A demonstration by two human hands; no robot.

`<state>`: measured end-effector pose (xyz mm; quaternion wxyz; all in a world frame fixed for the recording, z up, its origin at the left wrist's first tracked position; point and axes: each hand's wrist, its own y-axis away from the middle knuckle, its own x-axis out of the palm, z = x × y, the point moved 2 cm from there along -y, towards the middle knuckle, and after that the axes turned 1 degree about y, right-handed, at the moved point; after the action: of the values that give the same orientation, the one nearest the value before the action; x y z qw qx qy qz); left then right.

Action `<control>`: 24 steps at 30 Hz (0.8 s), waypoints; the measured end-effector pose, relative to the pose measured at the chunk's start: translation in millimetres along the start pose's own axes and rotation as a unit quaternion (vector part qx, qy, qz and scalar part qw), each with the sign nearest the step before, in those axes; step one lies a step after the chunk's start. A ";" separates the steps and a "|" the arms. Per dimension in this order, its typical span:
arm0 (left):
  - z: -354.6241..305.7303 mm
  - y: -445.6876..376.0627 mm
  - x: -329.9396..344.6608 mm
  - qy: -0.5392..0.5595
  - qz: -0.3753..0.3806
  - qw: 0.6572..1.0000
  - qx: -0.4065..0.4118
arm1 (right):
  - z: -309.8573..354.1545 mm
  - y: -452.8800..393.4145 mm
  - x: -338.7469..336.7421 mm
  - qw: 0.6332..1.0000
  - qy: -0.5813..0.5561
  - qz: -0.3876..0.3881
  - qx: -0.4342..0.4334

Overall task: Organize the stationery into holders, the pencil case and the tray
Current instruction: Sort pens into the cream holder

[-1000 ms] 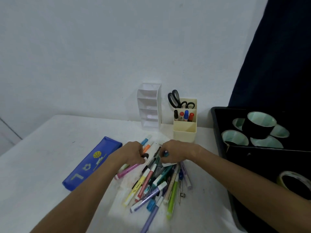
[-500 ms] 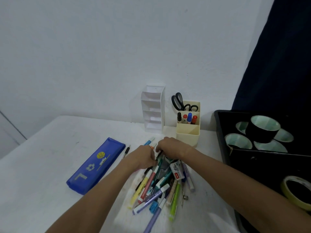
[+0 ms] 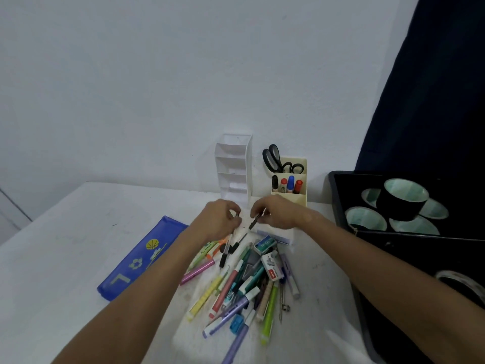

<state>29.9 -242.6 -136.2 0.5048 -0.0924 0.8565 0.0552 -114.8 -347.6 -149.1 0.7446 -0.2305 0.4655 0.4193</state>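
Both hands worked at the far edge of a pile of pens and highlighters (image 3: 236,285) on the white worktop (image 3: 65,232). The left hand (image 3: 219,219) had its fingers curled around a thin dark pen (image 3: 226,252), whose lower end pointed down toward the pile. The right hand (image 3: 278,212) pinched a second dark pen (image 3: 256,219) between thumb and fingers, with the pen tilted and its tip aimed down and to the left. The 2 hands were close together but apart. The pile held pink, yellow, green and purple highlighters, a blue sharpener (image 3: 235,323) and 2 small staple boxes (image 3: 270,264). A blue pencil case (image 3: 141,258) lay flat, just left of the left forearm. Behind the hands, against the wall, stood a white tiered holder (image 3: 236,166) and, beside it on the right, a cream holder (image 3: 291,191) containing black scissors (image 3: 274,160) in the rear compartment and 4 markers (image 3: 287,183) in the middle compartment. At the right edge of the worktop lay a black tray (image 3: 341,195) holding several rolls of tape (image 3: 401,199), 1 black roll stacked on others.
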 end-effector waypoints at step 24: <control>-99.0 -39.1 -22.0 0.121 -0.167 0.967 0.148 | -16.8 71.8 -100.0 0.968 0.009 -0.250 0.028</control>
<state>-35.9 -297.2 -69.1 0.4079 -0.1643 0.8820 -0.1693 -204.9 -362.0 -64.9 0.8277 -0.3221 0.4112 0.2049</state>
